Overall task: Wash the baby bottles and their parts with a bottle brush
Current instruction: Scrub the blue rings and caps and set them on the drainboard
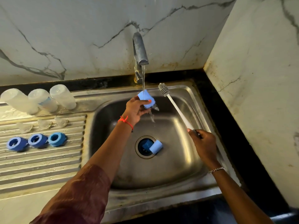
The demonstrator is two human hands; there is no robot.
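Nearest, the maroon sleeve (77,196) of the left arm comes in over the near-left corner of the sink (178,172) and crosses its near rim. The left hand (135,110) is out at the far side of the basin, fingers curled round a pale blue cap (144,98) held directly under the thin stream of water (143,78) falling from the faucet (140,50); water runs off the cap into the basin.

The right hand (204,144) grips the end of the bottle brush (176,109) over the basin's right side. Its white handle slants up toward the far rim. The grey bristled head is just beside the stream but apart from the cap.

A second pale blue cap (155,146) lies on its side at the edge of the drain (143,147), with open steel floor all round it. Right of the sink, a narrow black strip of surface (226,126) runs tight against the wall (258,94).

On the ribbed drainboard (40,167) to the left, three clear bottles (42,100) line the far edge. Three clear nipples (45,123) sit nearer, and three blue collar rings (38,140) are in a row nearer still.
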